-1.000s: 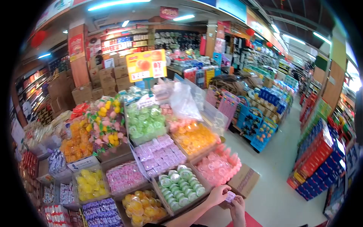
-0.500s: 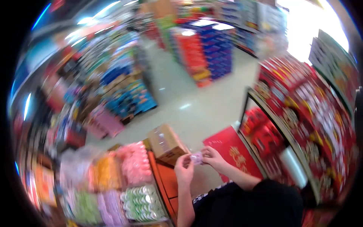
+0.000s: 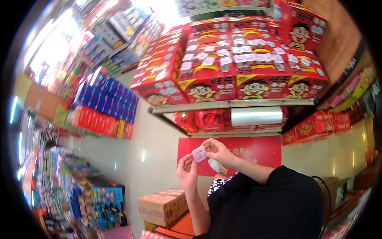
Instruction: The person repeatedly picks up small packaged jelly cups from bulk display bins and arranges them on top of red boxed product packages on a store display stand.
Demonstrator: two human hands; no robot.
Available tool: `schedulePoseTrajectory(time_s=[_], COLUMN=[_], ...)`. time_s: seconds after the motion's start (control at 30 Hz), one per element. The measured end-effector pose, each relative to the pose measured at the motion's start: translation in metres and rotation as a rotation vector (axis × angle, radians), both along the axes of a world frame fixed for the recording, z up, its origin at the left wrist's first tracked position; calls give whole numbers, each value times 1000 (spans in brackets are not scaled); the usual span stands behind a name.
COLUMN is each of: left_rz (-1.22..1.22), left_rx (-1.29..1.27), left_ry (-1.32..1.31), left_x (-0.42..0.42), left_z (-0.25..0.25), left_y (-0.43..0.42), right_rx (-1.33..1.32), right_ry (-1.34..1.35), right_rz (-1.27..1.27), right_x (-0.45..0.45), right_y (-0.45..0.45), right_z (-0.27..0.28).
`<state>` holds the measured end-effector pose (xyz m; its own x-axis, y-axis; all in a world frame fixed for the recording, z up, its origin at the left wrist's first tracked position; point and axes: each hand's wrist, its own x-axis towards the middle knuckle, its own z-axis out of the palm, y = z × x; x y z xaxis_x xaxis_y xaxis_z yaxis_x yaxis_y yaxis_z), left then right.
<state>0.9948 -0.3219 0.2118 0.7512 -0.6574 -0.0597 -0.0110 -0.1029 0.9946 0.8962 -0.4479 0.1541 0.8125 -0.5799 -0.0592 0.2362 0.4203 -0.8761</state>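
A small pink and white packet is held up in front of my body, between my two hands. My left hand pinches its lower left side with the fingertips. On the upper right, the thumb and fingers of my right hand grip the same packet. Similar small pink-white packets lie in rows on top of red milk cartons on the shelf ahead.
Below the shelf edge lie a silvery roll and red packages. A red mat covers the floor near my foot. Cardboard boxes stand at lower left, and blue and red stacked boxes farther left.
The view has swung right, from the bins of wrapped goods to the shelf of red cartons. Both hands still hold the small packet.
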Motion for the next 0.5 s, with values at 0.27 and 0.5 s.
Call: schedulePoseTrajectory(time_s=[0.27,0.5], left_rz=[-460,-617], left_rx=[-109,-148], left_ry=[31,55], left_x=[0,34], left_z=[11,32], left_y=[-100,-155], right_rx=[-36,-128], right_ry=[-45,26], right_rz=[-439,-612], right_x=[-35,-12], right_y=[-64,-104], right_z=[6,36])
